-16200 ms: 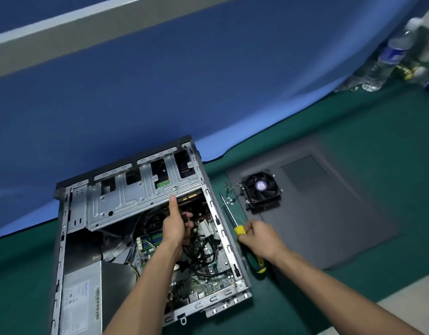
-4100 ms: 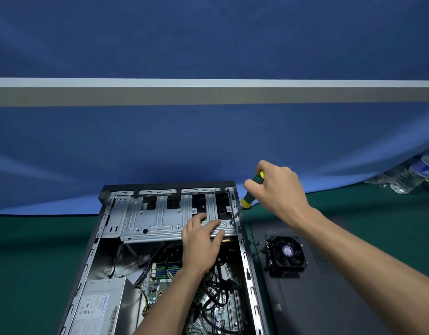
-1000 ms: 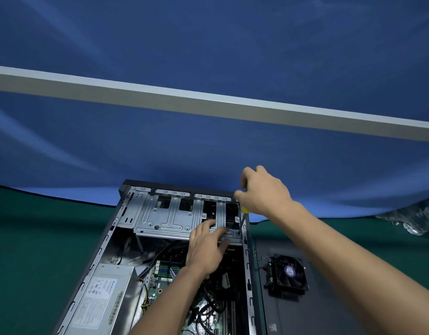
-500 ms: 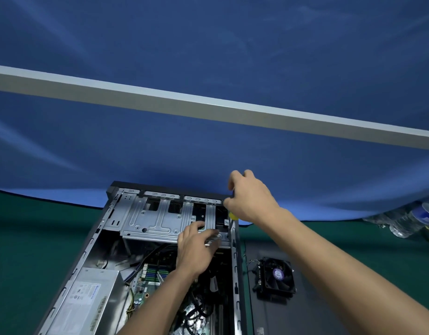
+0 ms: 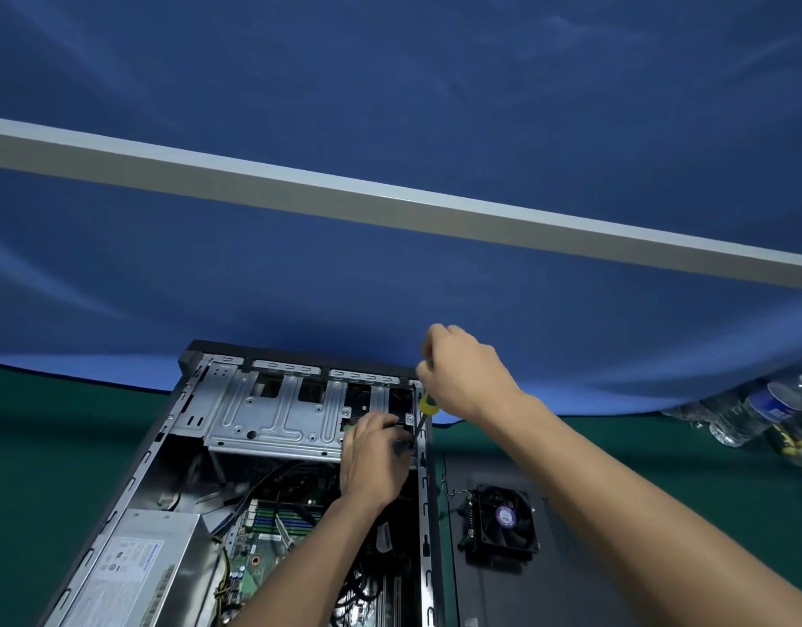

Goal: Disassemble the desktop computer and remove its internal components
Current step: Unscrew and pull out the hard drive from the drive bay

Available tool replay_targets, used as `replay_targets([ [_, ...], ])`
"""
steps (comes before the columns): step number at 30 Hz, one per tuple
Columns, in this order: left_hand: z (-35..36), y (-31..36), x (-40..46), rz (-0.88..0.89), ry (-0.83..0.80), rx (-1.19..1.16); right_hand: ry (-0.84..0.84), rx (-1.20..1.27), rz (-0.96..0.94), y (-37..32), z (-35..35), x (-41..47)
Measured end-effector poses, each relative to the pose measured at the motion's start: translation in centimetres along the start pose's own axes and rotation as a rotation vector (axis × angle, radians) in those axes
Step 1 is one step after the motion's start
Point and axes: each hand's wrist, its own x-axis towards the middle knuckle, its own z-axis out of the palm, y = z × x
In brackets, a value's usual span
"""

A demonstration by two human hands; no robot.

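The open desktop case [image 5: 132,477] lies on its side on the green mat. A silver drive cage [image 5: 272,414] spans its far end. My right hand [image 5: 467,377] grips a yellow-handled screwdriver [image 5: 427,405], its shaft pointing down at the cage's right end beside the case wall. My left hand [image 5: 374,454] rests on that right end of the cage, fingertips close to the screwdriver tip; whether they pinch anything is hidden. The motherboard [image 5: 277,527] and black cables lie below the cage. A grey power supply [image 5: 132,567] sits at the case's near left.
A black CPU fan [image 5: 503,522] lies on the dark removed side panel [image 5: 571,595] to the right of the case. Plastic water bottles [image 5: 760,409] lie at the far right. A blue cloth backdrop [image 5: 390,287] hangs right behind the case.
The view has shifted slightly. My right hand has stayed at the cage's right end with the screwdriver. My left hand's fingers have slid right, closer to the screwdriver tip.
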Motion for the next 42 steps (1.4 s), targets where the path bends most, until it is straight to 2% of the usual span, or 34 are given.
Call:
replay_targets([
  [5,0.2,-0.1,0.3,-0.019,-0.045,-0.008,0.036,0.028,0.069,0.6,-0.4,0.0],
  [9,-0.1,0.0,0.3,-0.026,-0.090,-0.025,-0.001,0.043,-0.011,0.4,0.0,-0.1],
  [12,-0.3,0.0,0.6,-0.127,-0.131,-0.075,0.019,0.036,0.022,0.3,0.1,-0.1],
  [17,-0.7,-0.2,1.2,-0.148,-0.231,-0.060,0.046,0.117,0.003,0.7,0.3,-0.1],
  [23,-0.6,0.6,0.9,-0.204,-0.092,-0.061,0.346,0.280,0.195,1.9,0.3,-1.0],
  [27,-0.1,0.7,0.0,-0.106,0.025,-0.033,0.413,0.417,0.240,3.5,1.4,-2.3],
  [29,0.0,0.6,0.0,-0.110,0.076,-0.060,0.408,0.573,0.307,4.4,2.5,-2.9],
  [31,-0.1,0.5,0.2,-0.157,0.055,-0.082,0.378,0.836,0.414,5.4,3.3,-3.4],
  [35,-0.8,0.5,0.7,-0.258,0.040,-0.296,0.157,1.443,0.571,8.2,4.2,-4.9],
  [37,-1.4,1.1,0.9,-0.418,0.109,-0.524,0.066,1.635,0.620,9.2,4.6,-5.7],
  [40,-2.4,2.6,0.9,-0.738,0.291,-0.870,0.028,1.958,0.700,9.8,5.9,-6.4],
  [42,-2.9,3.7,0.4,-0.793,0.278,-0.983,-0.060,2.172,0.712,9.6,7.0,-7.0],
])
